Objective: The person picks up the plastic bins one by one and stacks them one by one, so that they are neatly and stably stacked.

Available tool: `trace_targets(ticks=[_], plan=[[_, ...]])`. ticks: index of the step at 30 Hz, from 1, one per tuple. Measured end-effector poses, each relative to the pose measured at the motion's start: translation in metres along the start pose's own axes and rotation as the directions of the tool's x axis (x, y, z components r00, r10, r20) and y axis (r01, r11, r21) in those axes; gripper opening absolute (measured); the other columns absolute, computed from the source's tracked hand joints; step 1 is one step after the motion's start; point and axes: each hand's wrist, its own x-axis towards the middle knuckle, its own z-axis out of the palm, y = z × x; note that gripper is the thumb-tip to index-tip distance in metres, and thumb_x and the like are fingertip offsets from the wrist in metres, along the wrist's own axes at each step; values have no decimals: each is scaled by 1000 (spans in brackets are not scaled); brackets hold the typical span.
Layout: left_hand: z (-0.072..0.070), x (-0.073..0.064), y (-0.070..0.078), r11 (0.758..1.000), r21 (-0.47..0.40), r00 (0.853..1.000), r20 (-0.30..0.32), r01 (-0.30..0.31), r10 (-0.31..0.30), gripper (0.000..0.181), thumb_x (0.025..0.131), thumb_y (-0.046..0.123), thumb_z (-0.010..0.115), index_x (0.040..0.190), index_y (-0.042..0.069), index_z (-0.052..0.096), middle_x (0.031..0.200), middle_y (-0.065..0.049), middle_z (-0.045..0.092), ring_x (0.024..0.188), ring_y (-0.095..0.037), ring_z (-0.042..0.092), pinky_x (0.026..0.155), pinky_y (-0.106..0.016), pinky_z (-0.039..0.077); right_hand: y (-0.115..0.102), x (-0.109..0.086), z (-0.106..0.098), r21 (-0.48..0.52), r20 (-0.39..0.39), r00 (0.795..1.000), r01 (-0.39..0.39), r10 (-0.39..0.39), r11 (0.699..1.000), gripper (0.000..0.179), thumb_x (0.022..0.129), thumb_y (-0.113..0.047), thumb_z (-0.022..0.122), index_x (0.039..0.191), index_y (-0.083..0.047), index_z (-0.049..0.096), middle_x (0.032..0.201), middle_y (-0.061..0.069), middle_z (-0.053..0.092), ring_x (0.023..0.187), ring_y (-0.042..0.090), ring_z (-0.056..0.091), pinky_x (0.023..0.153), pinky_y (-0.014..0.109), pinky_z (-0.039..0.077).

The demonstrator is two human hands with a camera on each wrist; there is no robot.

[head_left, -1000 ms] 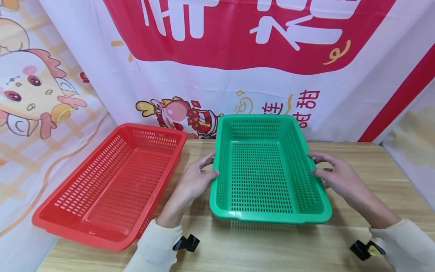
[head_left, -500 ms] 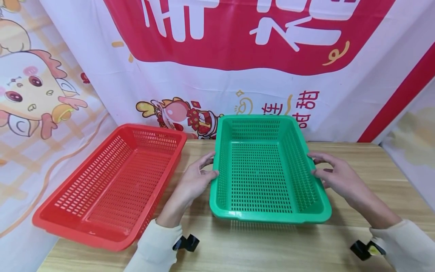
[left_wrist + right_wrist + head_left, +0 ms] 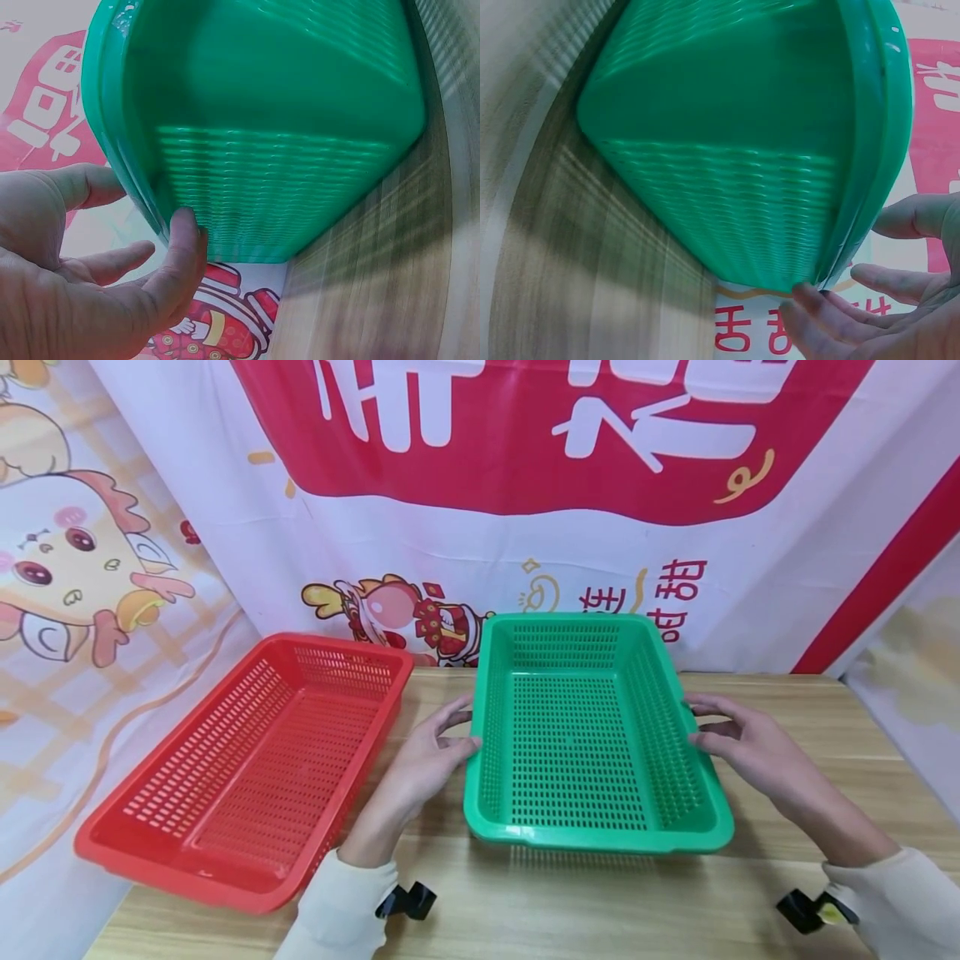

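Left hand point(image 3: 431, 762) and right hand point(image 3: 759, 753), half-curled, hold a green basket point(image 3: 573, 752) from both sides. A red basket point(image 3: 292, 768) shares the counter point(image 3: 585, 910).

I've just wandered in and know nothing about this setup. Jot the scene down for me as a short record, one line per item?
Surface: wood-grain table
Middle basket: green basket, long and slotted, between the hands
Other basket: red basket, angled, to the person's left, untouched
Left hand: left hand grips the green basket's left rim
Right hand: right hand grips the opposite rim
Clothing: pale sleeves
Behind: white cloth printed with red and cartoon figures
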Motion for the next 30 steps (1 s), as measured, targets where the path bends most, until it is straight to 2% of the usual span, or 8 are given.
trace_targets(ticks=[2, 5, 9, 13, 20, 24, 30], plan=[[-1, -2, 0, 1000, 14, 1000, -2, -5, 5, 63, 102, 18, 65, 159, 30, 43, 157, -7, 50, 128, -30, 66, 104, -49, 58, -1, -1, -1, 1, 0, 1000, -12, 12, 1000, 66, 109, -29, 55, 165, -7, 29, 158, 29, 43, 134, 50, 52, 101, 68, 53], [-2, -5, 1, 999, 38, 1000, -13, -9, 9, 63, 102, 19, 66, 160, 30, 43, 159, -7, 48, 134, -32, 62, 107, -52, 56, -4, -3, -2, 3, -6, 1000, -29, 29, 1000, 69, 108, -32, 54, 167, -9, 26, 160, 29, 40, 140, 54, 44, 101, 72, 50], [-3, -10, 1, 997, 73, 999, -25, -24, 26, 61, 102, 20, 66, 158, 32, 44, 160, -4, 48, 137, -30, 59, 108, -53, 55, -9, -6, -2, -17, -36, 999, -26, 26, 1000, 70, 107, -31, 57, 166, -10, 27, 160, 28, 40, 142, 55, 40, 100, 69, 53], [-5, -19, 1, 992, 124, 999, -34, -37, 41, 61, 102, 24, 66, 158, 33, 44, 161, -1, 48, 140, -30, 57, 108, -54, 55, -14, -8, 2, -41, -66, 998, 10, -13, 999, 68, 107, -29, 59, 165, -9, 29, 158, 28, 43, 142, 55, 41, 100, 66, 55], [-15, -37, 8, 976, 214, 997, -56, -39, 52, 65, 100, 25, 66, 160, 34, 41, 164, 0, 44, 145, -33, 51, 109, -56, 54, -28, -11, 8, -39, -106, 992, 63, -66, 997, 69, 104, -24, 63, 164, -7, 32, 158, 27, 42, 142, 51, 41, 108, 74, 43], [-20, -47, 12, 969, 241, 995, -68, -54, 72, 66, 100, 22, 67, 160, 30, 42, 164, -3, 44, 145, -34, 52, 111, -54, 53, -35, -15, 11, -19, -116, 988, 96, -98, 995, 69, 104, -22, 64, 163, -6, 33, 159, 26, 42, 143, 51, 41, 109, 74, 41], [-30, -60, 17, 964, 259, 995, -70, -51, 72, 65, 100, 26, 69, 159, 31, 43, 165, 0, 43, 145, -32, 51, 112, -51, 52, -47, -20, 18, -4, -117, 983, 139, -139, 990, 66, 105, -23, 64, 163, -8, 36, 158, 25, 44, 144, 48, 42, 111, 72, 40]])
